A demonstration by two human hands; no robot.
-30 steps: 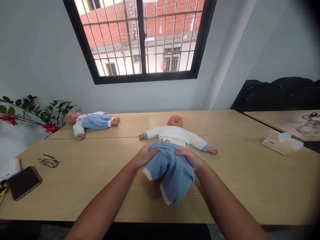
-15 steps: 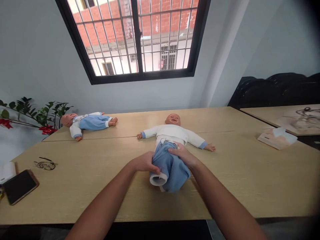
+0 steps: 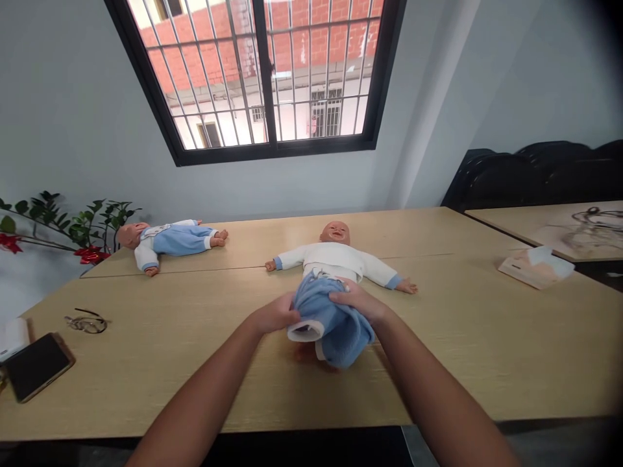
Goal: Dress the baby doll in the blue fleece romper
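Note:
A baby doll (image 3: 335, 253) in a white long-sleeved top lies on its back on the table, head away from me and arms spread. Bunched over its lower body are light blue trousers (image 3: 335, 331) with white cuffs. My left hand (image 3: 280, 313) grips them on the left, thumb on top by a cuff whose opening faces me. On the right, my right hand (image 3: 357, 299) pinches the cloth near the waist. Small parts of the doll's feet show below the cuffs; its legs are otherwise hidden by the cloth.
A second doll (image 3: 180, 239) in blue and white lies at the back left, near a plant (image 3: 92, 220). Glasses (image 3: 87, 321) and a phone (image 3: 39, 366) rest on the left of the table (image 3: 462, 350). A tissue pack (image 3: 535, 267) sits at the right.
Both hands have shifted the trousers slightly up toward the doll's waist. The left cuff has risen, and parts of the doll's feet now show below it.

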